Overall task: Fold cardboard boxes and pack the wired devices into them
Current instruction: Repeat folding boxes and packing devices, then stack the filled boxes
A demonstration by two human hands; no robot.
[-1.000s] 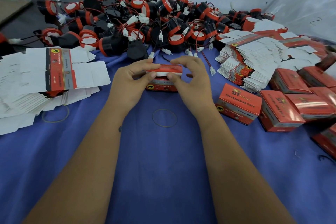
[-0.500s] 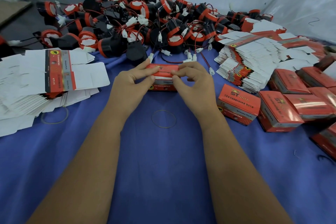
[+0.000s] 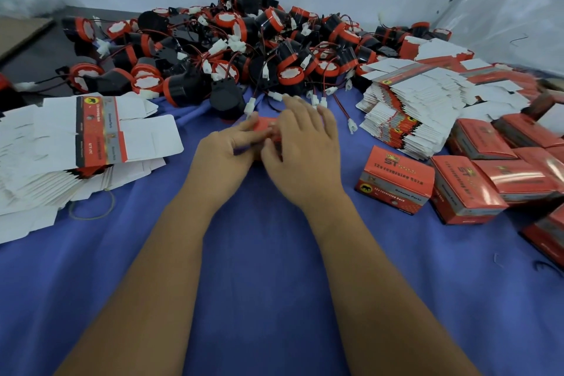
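A small red cardboard box sits on the blue cloth at the centre, mostly hidden between my hands. My left hand grips its left end with curled fingers. My right hand lies over its right side, fingers spread forward and thumb tucked against the box. Behind them a big heap of black and red wired devices with white plugs stretches across the back. Flat unfolded boxes are stacked at the left and more flat boxes at the right.
Several folded red boxes stand at the right edge of the blue cloth. A rubber band lies beside the left stack. A loose white plug on a red wire lies just right of my right hand.
The box has tipped and is now more covered by my hands. My right hand has spread its fingers over the top; my left fingers have curled round the left end.
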